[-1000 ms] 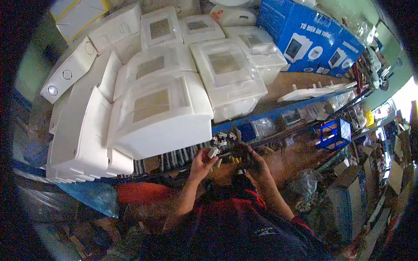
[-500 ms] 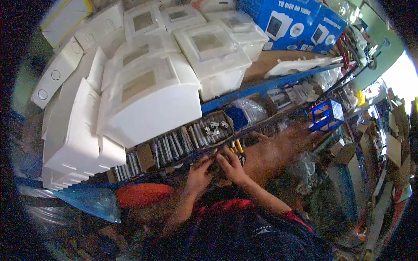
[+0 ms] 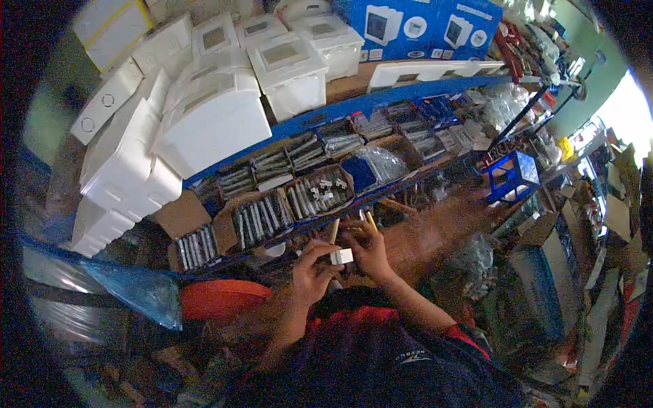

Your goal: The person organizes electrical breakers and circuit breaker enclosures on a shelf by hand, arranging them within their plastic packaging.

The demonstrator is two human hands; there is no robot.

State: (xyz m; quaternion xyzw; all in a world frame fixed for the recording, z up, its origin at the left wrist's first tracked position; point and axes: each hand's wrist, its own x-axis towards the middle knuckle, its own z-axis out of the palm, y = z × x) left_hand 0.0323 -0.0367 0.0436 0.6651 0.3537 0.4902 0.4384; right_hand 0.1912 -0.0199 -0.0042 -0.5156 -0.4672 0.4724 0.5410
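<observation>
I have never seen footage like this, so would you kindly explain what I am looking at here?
This is one view, from a camera worn on a person's head, looking down at their two bare hands; no machine is involved. The left hand pinches a small white block, and the right hand is close beside it. Before them, blue shelves hold cardboard boxes of metal parts; higher up stand white casings and blue cartons.

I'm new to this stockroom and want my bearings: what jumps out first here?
White plastic boxes piled on the top shelf, upper left, dominate, with blue cartons to their right. At the centre, the left hand pinches a small white block, the right hand against it, just below cardboard trays of metal parts.
</observation>
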